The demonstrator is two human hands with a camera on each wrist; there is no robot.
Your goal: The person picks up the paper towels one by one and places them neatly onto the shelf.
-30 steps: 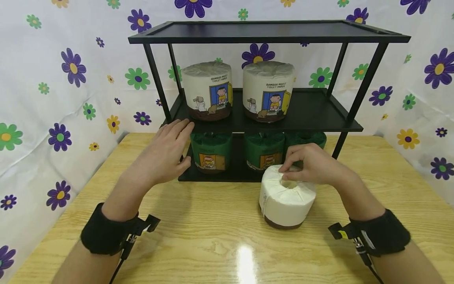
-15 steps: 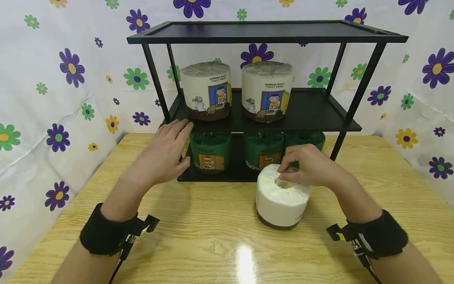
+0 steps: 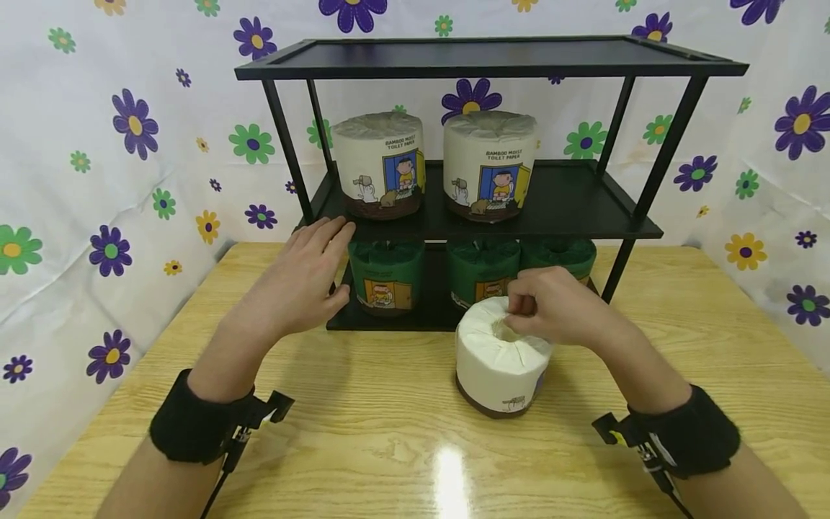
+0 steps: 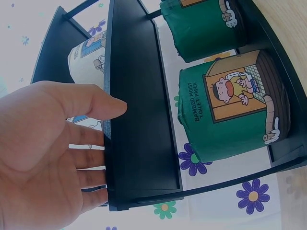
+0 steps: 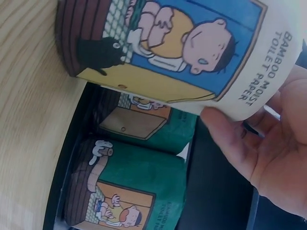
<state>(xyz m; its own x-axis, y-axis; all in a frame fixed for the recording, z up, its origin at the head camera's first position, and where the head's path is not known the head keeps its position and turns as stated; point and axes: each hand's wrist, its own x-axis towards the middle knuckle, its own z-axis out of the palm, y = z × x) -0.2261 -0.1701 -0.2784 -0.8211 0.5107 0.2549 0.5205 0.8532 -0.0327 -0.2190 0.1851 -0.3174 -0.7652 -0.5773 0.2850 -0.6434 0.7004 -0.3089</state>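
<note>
A white wrapped toilet-paper roll [image 3: 496, 364] stands on the wooden table [image 3: 363, 425] in front of a black three-level shelf [image 3: 583, 231]. My right hand [image 3: 551, 306] grips the roll at its top, fingers curled into the centre hole; the right wrist view shows the roll's cartoon label [image 5: 192, 52] and my thumb on it. My left hand [image 3: 305, 277] is open, its straight fingers resting on the front left edge of the middle shelf [image 4: 139, 120]. Two white rolls [image 3: 379, 166] stand on the middle shelf, green rolls [image 3: 385, 277] on the bottom one.
The top shelf [image 3: 486, 58] is bare. The right part of the middle shelf [image 3: 570, 194] has free room. A flower-patterned cloth [image 3: 97, 144] hangs behind and at both sides of the table.
My right hand has slid the white roll to the left and a little toward the shelf, turning it so a bit of its label shows. The left hand has not moved.
</note>
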